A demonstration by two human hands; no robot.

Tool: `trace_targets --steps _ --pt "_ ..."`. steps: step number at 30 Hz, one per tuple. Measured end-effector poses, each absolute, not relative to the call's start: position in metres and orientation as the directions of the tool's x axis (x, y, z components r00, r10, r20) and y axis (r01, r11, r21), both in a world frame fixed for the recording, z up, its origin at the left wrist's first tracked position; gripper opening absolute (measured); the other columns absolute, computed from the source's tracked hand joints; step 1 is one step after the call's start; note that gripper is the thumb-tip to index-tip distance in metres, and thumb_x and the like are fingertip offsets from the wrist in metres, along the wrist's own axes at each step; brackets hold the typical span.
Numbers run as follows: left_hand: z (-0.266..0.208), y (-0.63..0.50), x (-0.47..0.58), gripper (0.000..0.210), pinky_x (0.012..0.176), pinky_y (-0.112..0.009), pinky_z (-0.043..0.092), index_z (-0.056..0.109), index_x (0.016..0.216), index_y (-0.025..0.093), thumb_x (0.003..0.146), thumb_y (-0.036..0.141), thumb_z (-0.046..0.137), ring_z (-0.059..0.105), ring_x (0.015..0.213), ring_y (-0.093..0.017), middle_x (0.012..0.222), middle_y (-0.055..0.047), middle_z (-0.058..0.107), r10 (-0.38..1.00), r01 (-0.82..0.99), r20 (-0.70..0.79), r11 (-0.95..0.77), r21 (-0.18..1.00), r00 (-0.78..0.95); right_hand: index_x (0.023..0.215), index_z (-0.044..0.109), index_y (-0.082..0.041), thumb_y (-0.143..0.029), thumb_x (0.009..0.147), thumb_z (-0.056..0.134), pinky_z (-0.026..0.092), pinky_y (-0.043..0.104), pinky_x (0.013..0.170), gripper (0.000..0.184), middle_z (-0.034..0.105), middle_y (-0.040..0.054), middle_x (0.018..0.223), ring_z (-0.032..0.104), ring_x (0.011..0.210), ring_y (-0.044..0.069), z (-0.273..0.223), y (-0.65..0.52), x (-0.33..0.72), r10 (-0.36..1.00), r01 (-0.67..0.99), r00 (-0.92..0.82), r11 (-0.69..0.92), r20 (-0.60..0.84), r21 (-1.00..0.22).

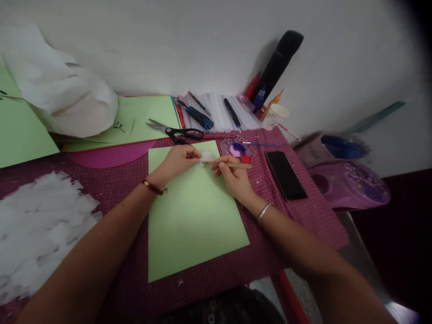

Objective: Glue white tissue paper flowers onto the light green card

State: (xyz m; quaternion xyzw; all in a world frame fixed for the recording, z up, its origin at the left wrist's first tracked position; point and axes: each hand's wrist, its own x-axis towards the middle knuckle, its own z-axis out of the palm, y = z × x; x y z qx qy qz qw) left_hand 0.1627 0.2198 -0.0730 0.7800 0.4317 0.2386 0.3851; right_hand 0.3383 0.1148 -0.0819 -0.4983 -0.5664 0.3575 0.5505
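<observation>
A sheet of light green paper (194, 216) lies on the checked red cloth. Over its upper part, my left hand (178, 162) pinches at a small crumpled white tissue piece (206, 155). My right hand (232, 173) grips a flat wooden stick (239, 166), whose left end reaches the white piece near my left fingertips. Just beyond my right hand sits a palette (237, 150) with pink, purple and red paint. Black-handled scissors (182, 132) lie beyond my left hand.
A pile of white paper pieces (43, 234) spreads on the left. A phone (285, 175) lies right of my right hand. Cutters and a marker (232, 112) rest on white strips at the back. A pink basket (351, 184) stands past the table's right edge.
</observation>
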Motion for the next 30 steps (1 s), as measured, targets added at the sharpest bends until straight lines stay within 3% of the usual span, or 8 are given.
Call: trace_targets --steps 8,15,20,27,30 --pt "-0.072 0.218 0.166 0.014 0.059 -0.026 0.039 0.071 0.079 0.012 0.072 0.017 0.059 0.058 0.065 -0.015 0.073 -0.004 0.069 0.869 0.523 0.060 -0.348 0.778 0.491 0.090 0.058 -0.022 -0.033 0.095 0.049 0.046 0.026 0.061 0.015 0.062 0.0005 0.081 0.056 0.066 0.012 -0.088 0.116 0.339 0.956 0.235 0.062 0.265 0.287 -0.935" --pt "-0.062 0.211 0.166 0.014 0.055 -0.024 0.034 0.064 0.072 0.014 0.078 0.023 0.056 0.046 0.056 -0.011 0.059 0.002 0.056 0.926 0.446 0.073 -0.245 0.861 0.370 0.095 0.059 -0.022 -0.035 0.097 0.046 0.044 0.028 0.062 0.018 0.062 0.0006 0.081 0.056 0.065 0.014 -0.088 0.114 0.340 0.954 0.374 0.039 0.261 0.296 -0.890" --pt "-0.063 0.211 0.166 0.012 0.056 -0.024 0.034 0.063 0.071 0.014 0.077 0.022 0.055 0.048 0.056 -0.011 0.060 0.002 0.056 0.929 0.423 0.071 -0.232 0.876 0.363 0.093 0.060 -0.023 -0.032 0.097 0.043 0.046 0.030 0.067 0.019 0.061 0.0022 0.086 0.058 0.073 0.016 -0.086 0.112 0.341 0.942 0.471 -0.024 0.305 0.333 -0.828" --pt "-0.066 0.210 0.166 0.011 0.056 -0.024 0.035 0.064 0.072 0.015 0.077 0.021 0.056 0.047 0.057 -0.011 0.060 0.003 0.057 0.930 0.419 0.091 -0.245 0.874 0.355 0.095 0.061 -0.025 -0.030 0.096 0.044 0.048 0.032 0.070 0.017 0.064 0.0032 0.092 0.060 0.077 0.016 -0.085 0.111 0.338 0.936 0.458 -0.057 0.334 0.348 -0.824" --pt "-0.068 0.211 0.164 0.011 0.056 -0.024 0.035 0.063 0.071 0.015 0.076 0.020 0.056 0.049 0.058 -0.012 0.061 0.002 0.057 0.929 0.410 0.086 -0.241 0.880 0.360 0.093 0.059 -0.025 -0.035 0.095 0.047 0.049 0.031 0.067 0.016 0.064 0.0019 0.087 0.060 0.070 0.015 -0.081 0.110 0.339 0.945 0.336 0.063 0.283 0.321 -0.898"
